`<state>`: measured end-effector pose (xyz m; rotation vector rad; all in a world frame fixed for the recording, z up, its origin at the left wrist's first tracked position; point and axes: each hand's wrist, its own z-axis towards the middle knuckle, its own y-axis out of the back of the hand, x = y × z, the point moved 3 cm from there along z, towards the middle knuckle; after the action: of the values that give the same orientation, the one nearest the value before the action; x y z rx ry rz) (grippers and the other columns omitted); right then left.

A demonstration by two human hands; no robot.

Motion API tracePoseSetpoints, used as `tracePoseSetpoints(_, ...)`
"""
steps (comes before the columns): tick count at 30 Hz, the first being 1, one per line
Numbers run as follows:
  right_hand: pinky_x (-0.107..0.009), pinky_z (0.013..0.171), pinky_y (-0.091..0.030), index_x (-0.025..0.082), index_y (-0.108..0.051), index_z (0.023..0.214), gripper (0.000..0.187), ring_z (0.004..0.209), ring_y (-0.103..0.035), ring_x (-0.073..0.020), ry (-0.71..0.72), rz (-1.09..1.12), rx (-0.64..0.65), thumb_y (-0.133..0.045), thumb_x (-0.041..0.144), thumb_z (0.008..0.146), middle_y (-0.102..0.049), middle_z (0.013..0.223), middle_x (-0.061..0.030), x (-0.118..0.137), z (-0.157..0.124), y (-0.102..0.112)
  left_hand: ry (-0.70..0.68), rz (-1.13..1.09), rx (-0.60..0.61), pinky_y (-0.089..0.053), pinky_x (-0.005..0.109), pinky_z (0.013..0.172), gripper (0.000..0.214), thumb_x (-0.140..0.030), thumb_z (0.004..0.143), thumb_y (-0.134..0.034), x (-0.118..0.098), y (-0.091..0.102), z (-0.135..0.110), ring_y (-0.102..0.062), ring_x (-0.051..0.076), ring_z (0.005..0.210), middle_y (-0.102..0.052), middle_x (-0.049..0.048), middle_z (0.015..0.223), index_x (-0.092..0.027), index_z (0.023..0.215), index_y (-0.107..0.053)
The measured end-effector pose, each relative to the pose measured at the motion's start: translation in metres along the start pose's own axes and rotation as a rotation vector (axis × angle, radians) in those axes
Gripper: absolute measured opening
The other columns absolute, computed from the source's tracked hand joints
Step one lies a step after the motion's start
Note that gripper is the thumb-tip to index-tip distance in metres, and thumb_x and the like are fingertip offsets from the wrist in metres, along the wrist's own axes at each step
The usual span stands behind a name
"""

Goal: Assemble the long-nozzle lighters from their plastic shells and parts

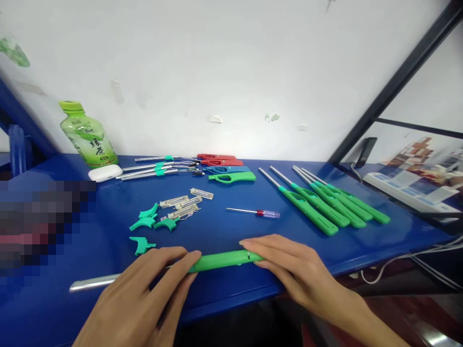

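Note:
A green long-necked lighter (222, 260) lies across the front of the blue table between my hands, its metal tube pointing left. My left hand (144, 294) is closed around the end where the tube meets the green body. At the other end, my right hand (289, 262) pinches the handle between thumb and fingers. Behind my left hand are teal triggers (142, 221) and several clear fuel tanks (183, 207). A screwdriver (267, 213) with a purple and red handle lies beyond the lighter.
Several green lighters (314, 212) lie side by side at the right. Red, blue and green handle shells (231, 177) and metal tubes (155, 169) with wires line the back. A tea bottle (88, 137) and white case (104, 173) stand back left. White cables (383, 270) hang at the right edge.

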<state>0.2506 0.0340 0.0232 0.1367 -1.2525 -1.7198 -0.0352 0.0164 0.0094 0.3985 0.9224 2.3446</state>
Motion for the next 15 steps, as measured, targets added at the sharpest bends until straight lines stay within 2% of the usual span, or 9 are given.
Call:
tracePoseSetpoints(3,-0.026,0.124,-0.048,0.025,-0.056,0.16,0.057,0.144,-0.064,-0.0133,0.085,0.003,0.029,-0.05,0.001,0.11,-0.071,0.154,-0.0043,0.0,-0.001,0.0,0.023,-0.079,0.019,-0.055,0.027,0.1,0.025,-0.022,0.111,-0.055,0.0,0.0,0.0,-0.07,0.017,0.104,-0.072,0.0035,0.123,-0.024,0.134,-0.065)
tracePoseSetpoints(7,-0.032,0.132,-0.041,0.026,-0.057,0.161,0.062,0.153,-0.057,-0.0141,0.109,-0.018,0.097,-0.048,-0.002,0.107,-0.066,0.16,-0.0028,0.0,-0.001,0.001,0.023,-0.104,0.075,-0.056,0.028,0.094,0.026,-0.027,0.112,-0.053,0.002,-0.003,-0.004,-0.069,0.018,0.103,-0.072,0.0038,0.121,-0.025,0.134,-0.066)
tracePoseSetpoints(12,-0.035,0.135,-0.038,0.025,-0.054,0.164,0.054,0.157,-0.052,-0.0154,0.06,-0.083,0.261,-0.049,0.01,0.112,-0.061,0.165,-0.0045,0.004,0.01,0.002,0.019,-0.062,0.07,-0.054,0.034,0.091,0.029,-0.024,0.111,-0.052,0.003,-0.005,-0.006,-0.071,0.02,0.1,-0.074,0.0041,0.118,-0.026,0.136,-0.068)
tracePoseSetpoints(15,-0.041,0.136,-0.036,0.023,-0.059,0.159,0.045,0.159,-0.05,-0.0189,0.092,-0.148,0.292,-0.052,0.021,0.115,-0.061,0.165,-0.0063,0.005,0.022,0.007,0.093,-0.051,0.054,-0.051,0.038,0.101,0.032,-0.025,0.11,-0.057,-0.003,-0.003,-0.002,-0.069,0.024,0.111,-0.073,0.0054,0.123,-0.024,0.141,-0.065)
